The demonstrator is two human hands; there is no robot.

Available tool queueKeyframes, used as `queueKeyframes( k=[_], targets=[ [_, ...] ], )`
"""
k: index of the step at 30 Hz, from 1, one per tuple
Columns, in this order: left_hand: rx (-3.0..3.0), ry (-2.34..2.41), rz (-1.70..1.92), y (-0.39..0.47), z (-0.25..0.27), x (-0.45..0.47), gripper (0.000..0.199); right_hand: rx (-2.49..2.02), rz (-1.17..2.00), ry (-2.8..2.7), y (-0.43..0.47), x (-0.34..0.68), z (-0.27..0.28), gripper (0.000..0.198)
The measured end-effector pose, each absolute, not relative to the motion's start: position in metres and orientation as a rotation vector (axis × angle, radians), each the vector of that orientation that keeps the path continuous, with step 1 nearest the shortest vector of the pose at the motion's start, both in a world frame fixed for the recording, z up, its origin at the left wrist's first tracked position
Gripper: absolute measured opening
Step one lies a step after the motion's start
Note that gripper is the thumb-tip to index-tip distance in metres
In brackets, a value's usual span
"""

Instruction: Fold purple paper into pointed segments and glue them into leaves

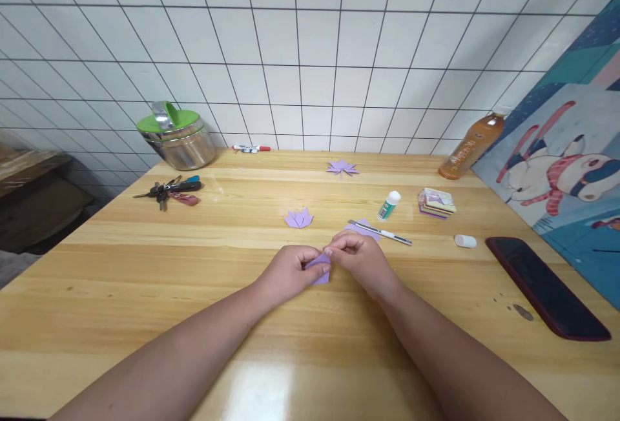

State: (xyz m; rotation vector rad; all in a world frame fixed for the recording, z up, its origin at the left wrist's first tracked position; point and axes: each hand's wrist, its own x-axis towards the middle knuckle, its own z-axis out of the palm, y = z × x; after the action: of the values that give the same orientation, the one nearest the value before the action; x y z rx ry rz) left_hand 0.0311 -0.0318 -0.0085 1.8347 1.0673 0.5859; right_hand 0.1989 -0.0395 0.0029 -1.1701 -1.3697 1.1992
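Note:
Between my two hands is a small folded piece of purple paper (321, 277). My left hand (293, 270) grips its left side, thumb lying across the front. With thumb and fingertips, my right hand (361, 256) pinches the paper's upper right corner. Just beyond my hands lies a folded purple paper piece with several points (299, 218). A utility knife (387, 234) rests slantwise on a flat purple paper (359, 226) beyond my right hand. Behind the knife an uncapped glue stick (388, 206) is on the table.
Near the tiled wall lies a purple paper leaf shape (341, 168). To the right are a stack of paper (436, 203), a white cap (465, 241), a phone (545, 288) and a drink bottle (472, 146). Keys (174, 190), a green-lidded pot (181, 143) and a marker (252, 148) stand left.

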Motion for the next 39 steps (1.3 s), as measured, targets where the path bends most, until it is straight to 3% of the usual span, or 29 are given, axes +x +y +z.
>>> queueKeyframes(
  k=[7, 21, 25, 30, 39],
  targets=[
    [1.758, 1.061, 0.603, -0.031, -0.011, 0.030, 0.030, -1.154, 1.379, -1.352, -0.040, 0.206, 0.007, 0.028],
    [1.814, 1.112, 0.566, -0.033, -0.010, 0.031, 0.028, -1.166, 1.205, -1.377, -0.039, 0.201, 0.002, 0.017],
    [1.798, 1.209, 0.599, -0.034, -0.009, 0.032, 0.035, -1.149, 1.300, -1.136, -0.039, 0.199, 0.001, 0.022],
    [1.794, 1.188, 0.638, -0.034, -0.009, 0.032, 0.028, -1.108, 1.530, -0.879, -0.038, 0.197, 0.000, 0.029],
    [1.562, 1.082, 0.774, -0.031, -0.007, 0.034, 0.019, -1.124, 1.449, -0.832, -0.036, 0.198, -0.001, 0.028]
  ],
)
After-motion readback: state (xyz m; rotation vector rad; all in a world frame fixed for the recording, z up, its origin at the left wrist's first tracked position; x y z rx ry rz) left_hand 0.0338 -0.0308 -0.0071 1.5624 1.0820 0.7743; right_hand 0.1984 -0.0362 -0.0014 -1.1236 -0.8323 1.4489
